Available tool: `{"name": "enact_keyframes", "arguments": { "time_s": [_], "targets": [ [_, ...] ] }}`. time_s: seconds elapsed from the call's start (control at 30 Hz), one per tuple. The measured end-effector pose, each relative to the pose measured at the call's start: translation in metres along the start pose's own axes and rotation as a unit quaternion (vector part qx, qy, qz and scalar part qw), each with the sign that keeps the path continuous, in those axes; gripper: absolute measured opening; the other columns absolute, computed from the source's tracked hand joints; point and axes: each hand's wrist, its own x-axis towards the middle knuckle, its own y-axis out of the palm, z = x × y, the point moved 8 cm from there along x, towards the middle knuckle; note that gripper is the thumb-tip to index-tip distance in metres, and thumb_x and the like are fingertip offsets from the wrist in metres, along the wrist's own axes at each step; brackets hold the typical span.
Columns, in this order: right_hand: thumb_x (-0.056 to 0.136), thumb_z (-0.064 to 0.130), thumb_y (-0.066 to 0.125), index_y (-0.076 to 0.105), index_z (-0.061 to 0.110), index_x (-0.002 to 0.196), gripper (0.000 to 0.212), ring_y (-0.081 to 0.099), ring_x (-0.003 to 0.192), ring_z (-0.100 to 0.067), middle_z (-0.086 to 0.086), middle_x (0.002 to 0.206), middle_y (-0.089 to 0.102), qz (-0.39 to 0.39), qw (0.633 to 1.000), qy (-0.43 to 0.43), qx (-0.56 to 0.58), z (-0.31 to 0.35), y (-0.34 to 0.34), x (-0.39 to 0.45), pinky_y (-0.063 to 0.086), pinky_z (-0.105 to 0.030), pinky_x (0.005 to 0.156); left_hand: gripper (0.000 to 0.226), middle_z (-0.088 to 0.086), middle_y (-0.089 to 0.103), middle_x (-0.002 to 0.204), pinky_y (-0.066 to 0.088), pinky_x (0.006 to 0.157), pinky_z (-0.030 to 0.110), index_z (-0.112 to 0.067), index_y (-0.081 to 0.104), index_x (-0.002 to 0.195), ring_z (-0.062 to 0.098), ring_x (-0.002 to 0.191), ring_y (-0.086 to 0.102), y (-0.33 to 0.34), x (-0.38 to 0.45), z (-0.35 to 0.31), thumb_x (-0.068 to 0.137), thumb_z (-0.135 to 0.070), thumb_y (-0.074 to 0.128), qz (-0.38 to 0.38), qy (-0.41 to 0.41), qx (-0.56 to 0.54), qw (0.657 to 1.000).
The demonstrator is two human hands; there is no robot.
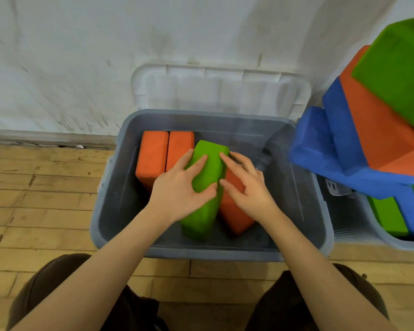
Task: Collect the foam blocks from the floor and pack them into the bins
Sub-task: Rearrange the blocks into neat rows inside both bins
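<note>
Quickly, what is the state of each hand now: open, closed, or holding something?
Left hand: holds the green block, thumb curled round its side.
Right hand: open, straight fingers touching the green block and resting over an orange block.

Both forearms reach forward; left hand (177, 187) fingers curl, seemingly gripping; right hand (246, 187) fingers spread, relaxed
</note>
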Motion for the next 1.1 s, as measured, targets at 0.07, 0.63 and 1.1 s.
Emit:
{"name": "enact_keyframes", "arguments": {
  "time_s": [0.07, 0.63, 1.1],
  "targets": [
    [0.089, 0.047, 0.046, 0.027, 0.045, 0.142, 0.056, 0.040, 0.130, -0.013, 0.003, 0.148, 0.030, -0.006, 0.999, -0.023, 0.024, 0.010, -0.002, 0.002, 0.035, -0.050, 0.104, 0.086, -0.008, 0.028, 0.153, 0.040, 0.103, 0.033, -0.037, 0.044, 0.137, 0.012, 0.131, 0.042, -0.016, -0.005, -0.005, 0.060, -0.073, 0.030, -0.024, -0.001, -0.021, 1.000],
    [0.088, 0.035, 0.052, 0.038, 0.027, 0.135, 0.050, 0.026, 0.136, -0.001, -0.008, 0.149, 0.024, 0.059, 0.973, -0.170, 0.141, 0.141, 0.026, 0.050, 0.028, -0.025, 0.112, 0.089, 0.000, 0.034, 0.150, 0.045, 0.093, 0.037, -0.034, 0.045, 0.138, 0.029, 0.120, 0.053, -0.138, -0.073, 0.022, 0.058, -0.072, 0.034, -0.132, -0.056, 0.075, 0.987],
    [0.090, 0.023, 0.059, 0.051, 0.021, 0.131, 0.042, 0.029, 0.138, -0.006, 0.000, 0.151, 0.030, 0.150, 0.973, -0.118, 0.132, 0.083, 0.102, 0.034, 0.031, -0.034, 0.112, 0.088, 0.014, 0.011, 0.157, 0.043, 0.093, 0.041, -0.027, 0.020, 0.149, 0.034, 0.121, 0.049, -0.044, -0.075, 0.089, 0.074, -0.072, 0.030, 0.016, -0.073, 0.169, 0.983]
  ]
}}
